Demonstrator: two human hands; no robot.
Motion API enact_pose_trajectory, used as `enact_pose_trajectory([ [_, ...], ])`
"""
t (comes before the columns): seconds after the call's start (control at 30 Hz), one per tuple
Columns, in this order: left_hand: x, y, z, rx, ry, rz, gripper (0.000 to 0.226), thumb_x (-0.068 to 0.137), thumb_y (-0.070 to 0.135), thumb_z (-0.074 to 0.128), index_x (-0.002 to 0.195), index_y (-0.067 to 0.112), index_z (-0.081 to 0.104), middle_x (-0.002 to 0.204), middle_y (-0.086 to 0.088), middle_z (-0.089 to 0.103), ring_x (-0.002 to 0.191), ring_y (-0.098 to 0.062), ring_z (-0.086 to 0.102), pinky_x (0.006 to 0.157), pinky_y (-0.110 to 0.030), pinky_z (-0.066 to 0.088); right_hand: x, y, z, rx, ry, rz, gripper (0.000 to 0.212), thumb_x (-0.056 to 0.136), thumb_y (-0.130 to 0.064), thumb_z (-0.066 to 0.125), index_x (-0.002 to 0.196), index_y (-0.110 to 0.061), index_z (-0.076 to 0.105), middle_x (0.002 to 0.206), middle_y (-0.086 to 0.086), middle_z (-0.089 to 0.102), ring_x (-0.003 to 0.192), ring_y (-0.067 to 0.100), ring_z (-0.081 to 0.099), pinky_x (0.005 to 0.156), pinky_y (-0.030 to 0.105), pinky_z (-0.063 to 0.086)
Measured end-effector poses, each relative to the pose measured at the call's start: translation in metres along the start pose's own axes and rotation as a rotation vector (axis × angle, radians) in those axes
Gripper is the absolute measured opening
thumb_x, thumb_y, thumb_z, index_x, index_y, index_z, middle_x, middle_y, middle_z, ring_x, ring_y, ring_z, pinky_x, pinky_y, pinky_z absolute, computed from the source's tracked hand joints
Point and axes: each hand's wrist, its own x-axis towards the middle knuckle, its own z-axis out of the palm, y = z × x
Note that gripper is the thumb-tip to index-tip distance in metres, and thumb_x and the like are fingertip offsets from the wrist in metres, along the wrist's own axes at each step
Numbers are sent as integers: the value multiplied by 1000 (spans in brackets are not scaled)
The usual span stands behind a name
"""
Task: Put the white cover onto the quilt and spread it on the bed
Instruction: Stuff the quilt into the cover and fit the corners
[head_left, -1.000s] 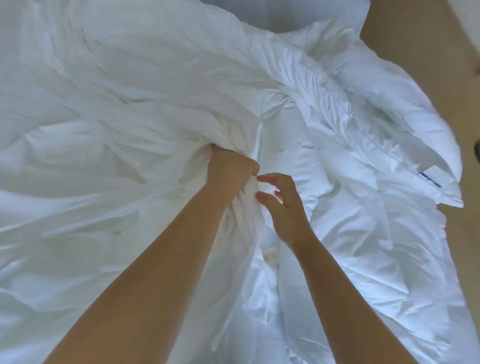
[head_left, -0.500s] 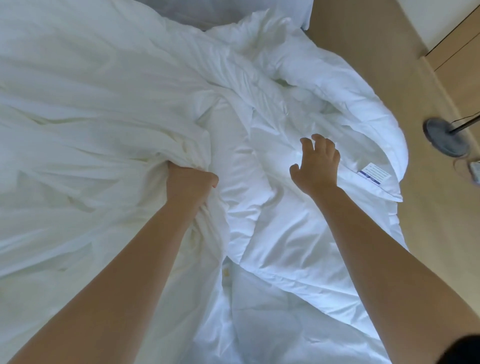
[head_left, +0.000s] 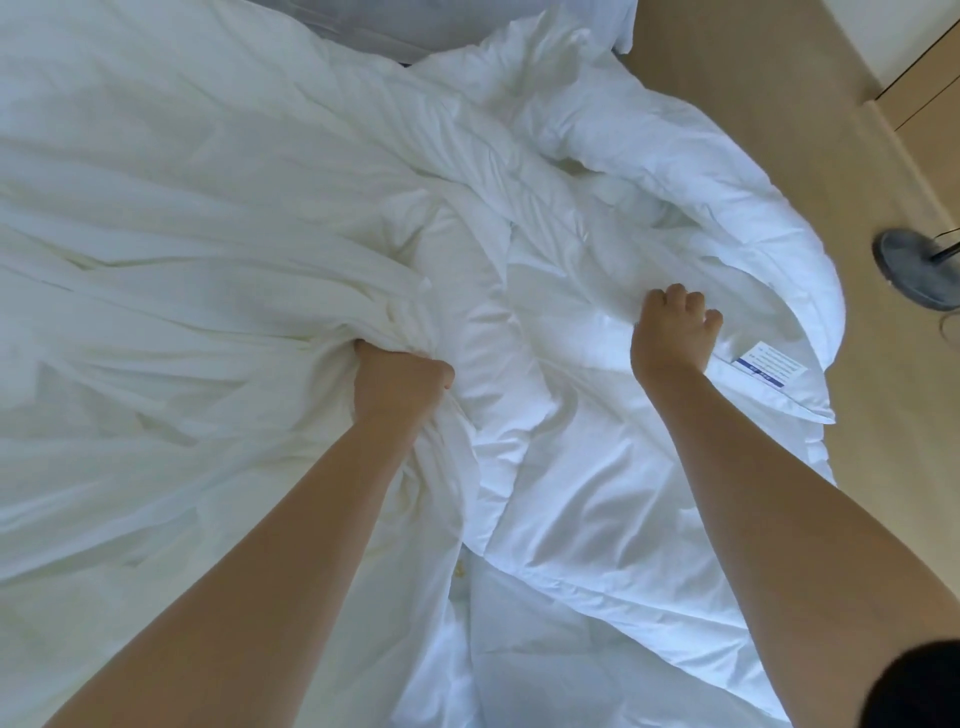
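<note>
The left hand (head_left: 400, 387) grips a bunched fistful of the cover (head_left: 182, 234), which lies creased across the left. The right hand (head_left: 672, 332) curls its fingers into the quilt (head_left: 597, 493), gripping it just beside its label (head_left: 773, 364). The quilt lies crumpled on the right, its edge overhanging the floor (head_left: 779, 78).
</note>
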Motion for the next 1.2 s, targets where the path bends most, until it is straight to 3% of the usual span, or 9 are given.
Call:
enact_pose_trajectory([
  [0.2,-6,-5,-8,-48,-22,-22,59,64,7,70,117,-8,49,59,2,41,61,-28,55,60,-29,39,-16,-44,-31,334,-183,-242,28,101,-23,38,114,-2,49,117,22,58,110,38,54,87,39,39],
  [0.27,-14,-7,-17,-92,-39,-40,24,68,4,68,86,5,53,48,3,39,48,-19,40,55,-28,35,-38,-87,-52,516,-217,-311,23,100,-24,37,102,-5,49,109,21,60,105,36,55,83,35,36],
  [0.37,-36,-16,-40,-159,-74,-52,32,70,3,68,58,16,41,38,8,40,48,-19,41,52,-31,36,-67,-134,-71,758,-278,-259,19,99,-21,36,89,-8,45,91,9,54,86,26,50,74,28,33],
  [0.47,-64,-29,-70,-326,-60,-5,26,62,10,81,72,18,58,68,5,62,68,-17,61,70,-34,52,-86,-161,-86,1111,-436,-112,24,98,-23,38,78,-11,47,77,3,47,82,23,49,71,31,39],
  [0.67,-118,-51,-149,-661,-122,-138,75,41,38,83,111,18,64,103,1,72,95,-17,68,85,-36,54,-145,-214,-123,1314,-396,-74,24,97,-22,37,76,-11,44,79,5,50,82,24,52,74,38,43],
  [0.9,-141,-92,-211,-634,-174,-248,24,73,-5,68,93,8,70,84,-8,74,76,-26,71,58,-31,57,-237,-266,-158,1538,-578,-92,28,97,-24,43,72,-15,40,71,-2,44,67,14,45,69,32,41],
  [1.0,-148,-119,-241,-661,-6,-258,22,69,-9,66,81,10,69,66,-3,70,66,-24,67,53,-29,52,-270,-258,-158,1441,-795,-440,14,90,-19,59,102,-15,53,101,0,57,97,17,56,94,34,47],
  [1.1,-152,-136,-272,-672,-5,-211,29,57,-6,68,81,10,69,66,-3,70,64,-24,68,49,-28,52,-299,-234,-144,905,-786,-1067,88,78,-34,74,147,-28,20,152,-4,20,140,9,15,116,29,12],
  [1.2,-151,-152,-297,-685,4,-216,31,57,-8,66,80,12,70,72,-3,72,68,-21,69,54,-28,53,-323,-233,-133,386,-477,-1309,126,60,-65,73,147,-39,-14,155,-14,-23,139,5,-26,110,41,-19],
])
